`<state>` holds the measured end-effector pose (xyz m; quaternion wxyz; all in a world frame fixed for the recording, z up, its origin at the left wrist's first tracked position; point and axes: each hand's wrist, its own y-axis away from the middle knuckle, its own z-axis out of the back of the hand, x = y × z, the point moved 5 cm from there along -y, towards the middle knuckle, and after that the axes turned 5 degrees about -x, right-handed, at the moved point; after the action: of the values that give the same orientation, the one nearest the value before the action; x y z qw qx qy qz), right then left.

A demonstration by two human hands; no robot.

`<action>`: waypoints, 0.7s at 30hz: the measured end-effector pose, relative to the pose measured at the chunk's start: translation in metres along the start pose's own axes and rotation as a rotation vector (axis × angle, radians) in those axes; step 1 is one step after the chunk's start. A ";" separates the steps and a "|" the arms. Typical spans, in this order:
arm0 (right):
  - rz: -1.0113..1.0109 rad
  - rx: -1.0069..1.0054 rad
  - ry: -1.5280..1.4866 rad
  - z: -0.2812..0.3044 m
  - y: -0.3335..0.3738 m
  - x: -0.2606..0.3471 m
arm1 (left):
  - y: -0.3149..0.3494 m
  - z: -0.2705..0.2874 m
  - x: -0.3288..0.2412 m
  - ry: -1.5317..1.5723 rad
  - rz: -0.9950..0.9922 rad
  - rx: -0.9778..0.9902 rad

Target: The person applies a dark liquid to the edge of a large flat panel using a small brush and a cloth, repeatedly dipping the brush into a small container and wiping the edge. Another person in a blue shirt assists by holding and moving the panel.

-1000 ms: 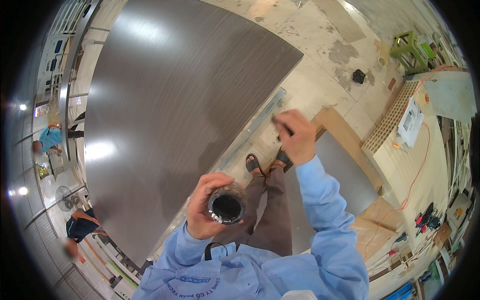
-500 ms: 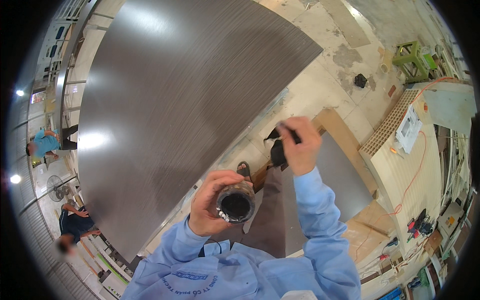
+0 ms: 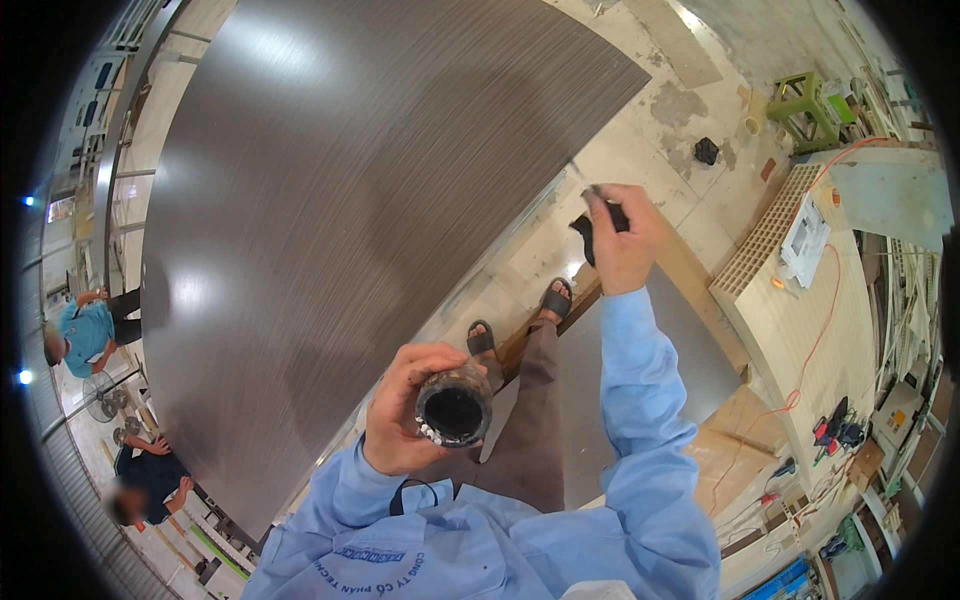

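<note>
My left hand [image 3: 391, 412] is wrapped round a grimy, round open-topped pot [image 3: 478, 385] in front of my chest. The pot's inside looks dark, and white crusty bits cling to its rim. Farther forward and to the right, my right hand [image 3: 632, 245] is closed on a black cloth [image 3: 588, 243], which hangs below the fingers. Something thin and blurred sticks out past the fingertips; I cannot make out what it is. A large dark wood-grain panel [image 3: 380, 190] lies to the left of both hands, its edge close by and not touched by either.
A grey board [image 3: 640, 360] with tan edging is low at my right, beside my sandalled feet. Farther right stands a cream slatted bench [image 3: 815, 330] with an orange cord. A green stool [image 3: 803, 108] stands at the far right. Two people [image 3: 88, 335] are beyond the panel at left.
My right hand has moved forward and slightly right, carrying the black cloth away from the pot. My left hand and the pot have shifted slightly left. More of my feet shows.
</note>
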<state>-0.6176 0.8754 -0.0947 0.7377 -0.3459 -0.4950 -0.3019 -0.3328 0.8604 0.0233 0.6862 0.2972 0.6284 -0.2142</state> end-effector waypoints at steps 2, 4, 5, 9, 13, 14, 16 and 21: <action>-0.008 0.138 0.078 -0.010 0.017 0.006 | 0.003 0.003 0.001 0.015 -0.001 -0.006; 0.096 0.236 0.036 -0.016 0.049 0.023 | 0.007 0.005 0.001 0.026 -0.011 -0.014; 0.112 0.260 -0.025 -0.017 0.059 0.028 | 0.009 0.007 0.001 0.042 -0.012 -0.015; 0.072 0.084 0.026 -0.008 0.060 0.022 | 0.020 0.015 -0.001 0.046 -0.014 0.001; 0.045 0.133 0.007 -0.012 0.060 0.022 | 0.031 0.019 0.001 0.014 -0.032 -0.012; 0.051 0.201 0.006 -0.016 0.065 0.026 | 0.033 0.020 0.002 0.031 -0.033 -0.022; 0.086 0.311 -0.027 -0.021 0.083 0.039 | 0.039 0.021 0.002 0.057 -0.045 -0.036; 0.042 0.146 -0.021 -0.016 0.086 0.040 | 0.053 0.029 0.003 0.039 -0.050 -0.031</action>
<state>-0.5283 0.9087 -0.0797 0.7619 -0.3048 -0.5161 -0.2455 -0.2760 0.8801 0.0284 0.6727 0.2750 0.6521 -0.2158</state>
